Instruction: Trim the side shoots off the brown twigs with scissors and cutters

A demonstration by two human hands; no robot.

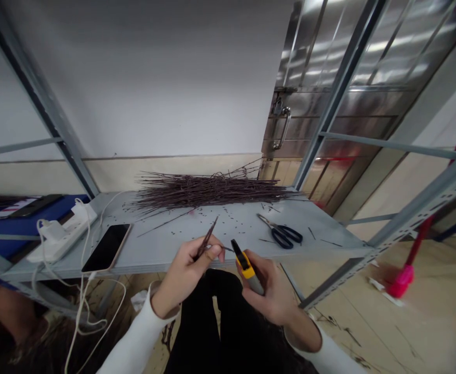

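My left hand (pixel 195 265) is closed round a few short dark twigs (pixel 206 240), which stick up past the fingertips. A thin twig end also reaches right from those fingers toward the tool in my other hand. My right hand (pixel 270 291) grips what looks like a utility knife (pixel 247 266), yellow and grey with a black front end. Its black tip is close to the twig end; whether they touch I cannot tell. Behind both hands, a large bundle of dark twigs (pixel 208 191) lies along the back of the grey shelf (pixel 228 228).
Black-handled scissors (pixel 284 236) lie on the shelf's right side. A phone (pixel 107 248) on a cable and a white power strip (pixel 64 231) occupy the left. Metal posts (pixel 339 88) frame the shelf. Twig scraps litter the floor (pixel 348 301). Part of another person shows at lower left.
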